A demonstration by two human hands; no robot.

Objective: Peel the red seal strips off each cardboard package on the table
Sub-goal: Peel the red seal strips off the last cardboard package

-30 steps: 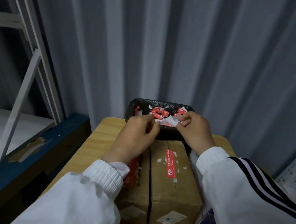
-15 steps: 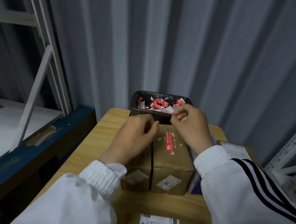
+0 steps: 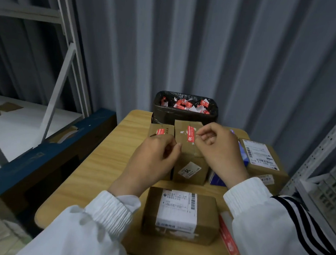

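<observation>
Two bare hands hover over a wooden bench (image 3: 101, 162) with a pale grain and rounded corners. The right hand (image 3: 219, 152) has its fingers (image 3: 199, 136) curled, thumb and forefinger pinched close beside the red seal strip (image 3: 190, 134) on top of the middle cardboard package (image 3: 190, 160); whether they actually grip its edge I cannot tell. The left hand (image 3: 152, 162) is loosely clenched, empty as far as shows, just near of a smaller package (image 3: 160, 130) that carries its own red strip (image 3: 160, 131). Both boxes are matt brown, with torn white paper scraps around the seals. Nearer lies a flat package (image 3: 179, 213) with a white printed label, and at the right another labelled box (image 3: 260, 161). At the far edge stands a bin (image 3: 183, 116) lined with glossy black plastic, holding crumpled red and white strips. Behind is a grey corrugated wall (image 3: 208, 50); white metal shelving (image 3: 69, 50) stands left.
</observation>
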